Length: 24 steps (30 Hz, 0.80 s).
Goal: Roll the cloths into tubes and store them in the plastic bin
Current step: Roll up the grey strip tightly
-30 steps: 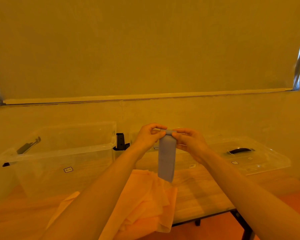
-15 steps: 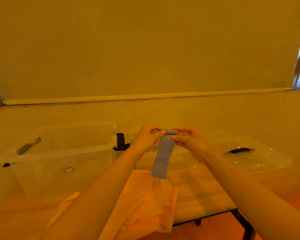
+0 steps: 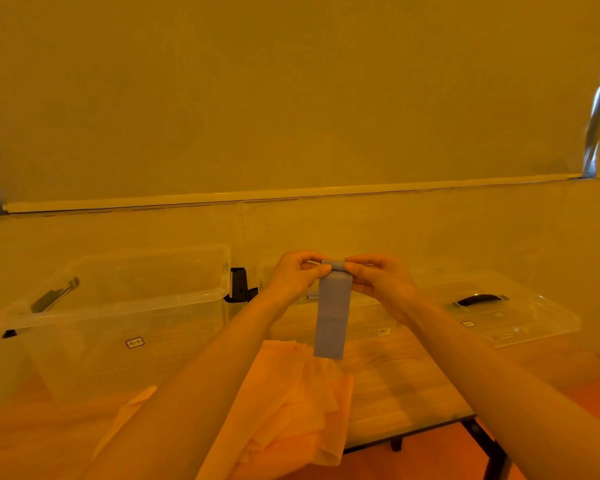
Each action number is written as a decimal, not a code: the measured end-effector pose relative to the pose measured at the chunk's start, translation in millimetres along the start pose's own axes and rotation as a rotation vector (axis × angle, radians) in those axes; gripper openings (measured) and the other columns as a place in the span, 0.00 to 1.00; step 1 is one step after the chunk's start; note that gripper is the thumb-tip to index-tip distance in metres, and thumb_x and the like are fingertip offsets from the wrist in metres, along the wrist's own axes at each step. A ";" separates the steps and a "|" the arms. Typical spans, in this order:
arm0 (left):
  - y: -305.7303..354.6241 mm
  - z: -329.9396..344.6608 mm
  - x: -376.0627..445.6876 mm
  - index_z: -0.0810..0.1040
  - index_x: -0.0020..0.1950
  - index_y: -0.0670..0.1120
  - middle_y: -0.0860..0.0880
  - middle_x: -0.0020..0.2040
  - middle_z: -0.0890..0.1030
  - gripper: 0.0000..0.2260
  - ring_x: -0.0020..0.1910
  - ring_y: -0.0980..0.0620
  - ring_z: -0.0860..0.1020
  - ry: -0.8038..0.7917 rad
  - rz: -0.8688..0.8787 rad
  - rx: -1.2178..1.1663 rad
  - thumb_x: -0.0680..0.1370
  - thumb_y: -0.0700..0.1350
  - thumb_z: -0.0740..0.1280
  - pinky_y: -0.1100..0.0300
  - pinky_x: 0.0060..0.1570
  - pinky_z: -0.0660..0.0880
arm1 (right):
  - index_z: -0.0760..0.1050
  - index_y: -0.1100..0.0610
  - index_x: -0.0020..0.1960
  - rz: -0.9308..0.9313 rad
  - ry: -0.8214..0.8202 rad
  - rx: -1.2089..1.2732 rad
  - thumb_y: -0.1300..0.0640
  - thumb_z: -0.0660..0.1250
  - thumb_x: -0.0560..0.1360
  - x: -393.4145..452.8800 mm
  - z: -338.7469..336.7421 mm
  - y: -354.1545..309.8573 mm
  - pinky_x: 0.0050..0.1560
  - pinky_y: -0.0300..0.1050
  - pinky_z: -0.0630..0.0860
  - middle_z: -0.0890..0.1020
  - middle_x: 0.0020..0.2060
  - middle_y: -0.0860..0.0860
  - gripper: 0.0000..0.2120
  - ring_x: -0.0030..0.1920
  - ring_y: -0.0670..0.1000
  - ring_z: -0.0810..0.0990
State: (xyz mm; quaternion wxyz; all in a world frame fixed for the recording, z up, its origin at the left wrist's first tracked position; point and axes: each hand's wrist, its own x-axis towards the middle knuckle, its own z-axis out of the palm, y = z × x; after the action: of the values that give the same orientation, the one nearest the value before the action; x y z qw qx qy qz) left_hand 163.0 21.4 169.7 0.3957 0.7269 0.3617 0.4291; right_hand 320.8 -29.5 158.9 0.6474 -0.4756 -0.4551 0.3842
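- The blue cloth [image 3: 331,317] hangs in the air above the bench [image 3: 402,386], a narrow strip whose top end is wound into a small roll (only a turn or two shows) while the rest drops straight down.
- The left hand [image 3: 293,277] pinches the roll's left end, fingers [image 3: 321,270] curled in against it.
- The right hand [image 3: 378,280] pinches the roll's right end the same way, its fingers [image 3: 355,268] bent round the cloth; both forearms reach in from the lower edge of the view.
- Directly below the blue cloth's free end lies a heap of orange cloths [image 3: 291,407], loose and crumpled, spilling over the bench's near edge; the strip's lower end is just above the heap, and contact cannot be told.
- Left of the blue cloth stands the open clear bin [image 3: 118,306] with a dark latch at its left end (nothing can be made out inside it).
- Between the bin and the blue cloth, a black latch [image 3: 239,285] shows at the bin's right end.
- Right of the blue cloth, beyond the right hand, a clear lid [image 3: 520,317] with a dark handle lies flat on the bench.
- Behind the blue cloth another clear container [image 3: 371,317] is partly hidden by the hands.
- Past all of these, a plain wall [image 3: 291,98] with a pale ledge fills the view.
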 end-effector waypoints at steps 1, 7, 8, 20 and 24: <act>0.7 0.2 -0.5 0.79 0.56 0.44 0.52 0.36 0.76 0.09 0.32 0.59 0.70 -0.012 -0.017 -0.011 0.76 0.44 0.68 0.73 0.25 0.66 | 0.78 0.62 0.50 -0.003 0.002 -0.005 0.65 0.71 0.72 0.1 -0.3 -0.2 0.41 0.41 0.81 0.82 0.44 0.56 0.08 0.45 0.53 0.83; -2.4 -0.2 1.1 0.80 0.51 0.46 0.53 0.35 0.75 0.06 0.33 0.58 0.70 -0.027 -0.087 0.006 0.77 0.46 0.68 0.69 0.28 0.65 | 0.78 0.60 0.50 0.007 -0.046 -0.005 0.68 0.70 0.71 -2.3 -1.7 -0.2 0.41 0.40 0.80 0.83 0.44 0.56 0.09 0.44 0.51 0.83; -2.8 -0.3 1.2 0.80 0.52 0.45 0.53 0.35 0.75 0.07 0.32 0.58 0.70 -0.025 -0.074 0.007 0.77 0.45 0.68 0.71 0.27 0.65 | 0.78 0.60 0.51 0.018 -0.052 0.004 0.67 0.70 0.72 -2.8 -1.1 0.5 0.40 0.40 0.80 0.82 0.45 0.56 0.09 0.45 0.51 0.83; -4.8 0.5 0.3 0.78 0.51 0.47 0.51 0.34 0.75 0.05 0.30 0.57 0.69 -0.057 -0.135 -0.043 0.78 0.46 0.67 0.67 0.25 0.64 | 0.80 0.58 0.48 0.028 -0.055 0.026 0.66 0.70 0.72 -3.6 -1.7 1.6 0.38 0.39 0.80 0.83 0.41 0.53 0.06 0.41 0.48 0.83; -5.4 0.4 1.0 0.78 0.51 0.45 0.52 0.33 0.74 0.05 0.30 0.58 0.69 -0.037 -0.098 -0.037 0.78 0.45 0.67 0.71 0.24 0.65 | 0.79 0.58 0.48 0.050 -0.077 0.056 0.69 0.69 0.71 -2.8 -1.8 2.3 0.40 0.40 0.81 0.83 0.43 0.54 0.09 0.43 0.49 0.83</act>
State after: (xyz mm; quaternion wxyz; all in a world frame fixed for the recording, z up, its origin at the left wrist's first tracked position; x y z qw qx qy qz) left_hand 162.6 24.4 165.1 0.4361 0.7089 0.3815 0.4021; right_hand 321.6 -32.0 155.8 0.6327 -0.4534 -0.4569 0.4306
